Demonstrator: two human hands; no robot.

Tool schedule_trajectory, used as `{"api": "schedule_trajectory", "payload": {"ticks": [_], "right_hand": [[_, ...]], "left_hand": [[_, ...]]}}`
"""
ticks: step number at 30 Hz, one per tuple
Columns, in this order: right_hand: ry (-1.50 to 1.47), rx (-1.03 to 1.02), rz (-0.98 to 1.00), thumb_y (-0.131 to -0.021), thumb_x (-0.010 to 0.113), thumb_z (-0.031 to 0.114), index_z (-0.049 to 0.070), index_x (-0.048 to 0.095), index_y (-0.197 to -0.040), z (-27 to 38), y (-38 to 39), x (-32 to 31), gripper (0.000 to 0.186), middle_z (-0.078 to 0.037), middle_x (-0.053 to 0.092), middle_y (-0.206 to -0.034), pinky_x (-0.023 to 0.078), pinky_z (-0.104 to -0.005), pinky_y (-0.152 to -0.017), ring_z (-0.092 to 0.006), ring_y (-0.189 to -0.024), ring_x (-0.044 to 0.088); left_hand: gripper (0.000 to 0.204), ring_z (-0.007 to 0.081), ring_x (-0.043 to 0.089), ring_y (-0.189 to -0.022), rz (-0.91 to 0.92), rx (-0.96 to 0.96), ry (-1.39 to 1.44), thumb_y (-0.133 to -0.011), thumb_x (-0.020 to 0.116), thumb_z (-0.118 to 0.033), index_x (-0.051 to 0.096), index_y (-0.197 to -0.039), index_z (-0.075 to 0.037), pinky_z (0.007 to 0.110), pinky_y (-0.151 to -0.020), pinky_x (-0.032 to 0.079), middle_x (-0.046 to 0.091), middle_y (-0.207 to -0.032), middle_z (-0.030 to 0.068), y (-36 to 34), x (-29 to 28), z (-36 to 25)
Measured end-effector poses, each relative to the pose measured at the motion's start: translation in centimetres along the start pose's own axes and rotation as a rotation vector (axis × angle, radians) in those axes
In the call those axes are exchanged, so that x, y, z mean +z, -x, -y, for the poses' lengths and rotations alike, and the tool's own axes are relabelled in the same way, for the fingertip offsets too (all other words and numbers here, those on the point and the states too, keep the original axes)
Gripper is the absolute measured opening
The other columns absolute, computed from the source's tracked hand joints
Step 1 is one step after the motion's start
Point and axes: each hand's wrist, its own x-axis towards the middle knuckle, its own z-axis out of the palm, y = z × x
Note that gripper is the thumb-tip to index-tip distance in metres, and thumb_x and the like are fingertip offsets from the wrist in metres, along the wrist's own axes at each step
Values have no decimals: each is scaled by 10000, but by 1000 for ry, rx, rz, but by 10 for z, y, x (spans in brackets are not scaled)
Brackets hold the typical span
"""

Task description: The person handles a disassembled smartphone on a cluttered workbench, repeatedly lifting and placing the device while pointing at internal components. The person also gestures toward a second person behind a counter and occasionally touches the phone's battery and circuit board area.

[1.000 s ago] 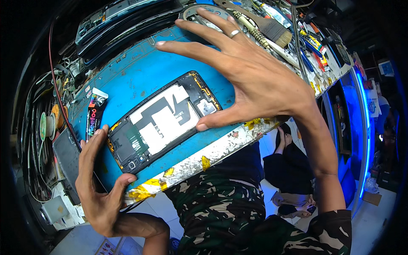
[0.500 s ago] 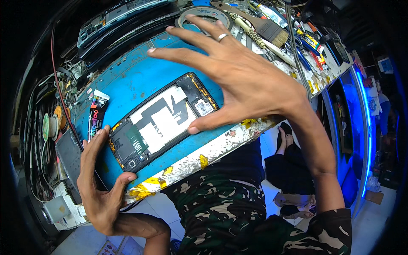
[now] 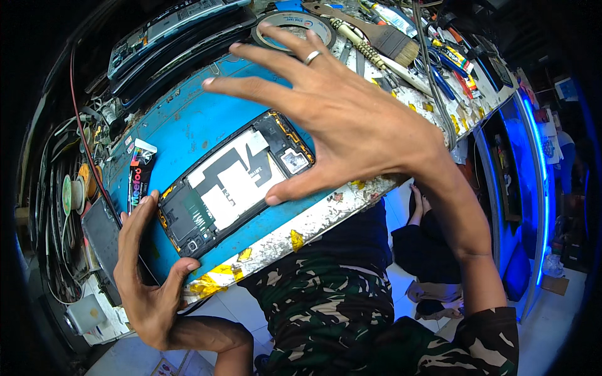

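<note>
An opened smartphone [image 3: 235, 182] lies on a blue work mat [image 3: 188, 135], its back cover off. A white sheet with dark cut-out shapes covers its middle, with black parts at both ends. My left hand [image 3: 147, 276] grips the phone's left end, fingertips at the upper corner and thumb at the lower one. Over the right end spreads my right hand [image 3: 351, 119], its thumb at the phone's near edge and its other fingers stretched out above the mat. A ring sits on one of its fingers. A black glue tube [image 3: 140, 172] lies just beyond my left fingertips.
Stacked device panels [image 3: 182, 50] stand at the back left. A tape roll [image 3: 295, 28], a brush [image 3: 395, 47] and scattered tools crowd the far side. Cables and a solder spool [image 3: 75, 194] lie left. The bench's white front edge [image 3: 313, 222] is worn. A person [image 3: 429, 247] is below right.
The phone and both hands appear slightly farther left in the view, along with the bench items. My right hand's fingers stay spread, and the left keeps its place at the phone's end.
</note>
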Motion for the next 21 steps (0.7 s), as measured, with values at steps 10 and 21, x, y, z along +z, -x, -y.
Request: {"api": "schedule_trajectory", "payload": {"ticks": [10, 21], "right_hand": [[55, 14, 12, -615, 832, 644, 206, 410, -1524, -1, -1, -4, 1094, -236, 368, -1538, 263, -634, -1177, -483, -1454, 258], [52, 26, -3, -627, 837, 637, 208, 428, -1510, 2, -1, -4, 1064, -235, 379, -1533, 276, -638, -1166, -488, -1460, 247]], "left_hand": [[822, 343, 523, -1346, -1, 34, 4, -674, 848, -114, 515, -1408, 51, 497, -1213, 228, 596, -1387, 213, 0, 0, 2], [819, 339, 522, -1348, -14, 6, 8, -665, 851, -104, 522, -1399, 56, 490, -1212, 229, 599, -1383, 218, 1, 1, 1]]}}
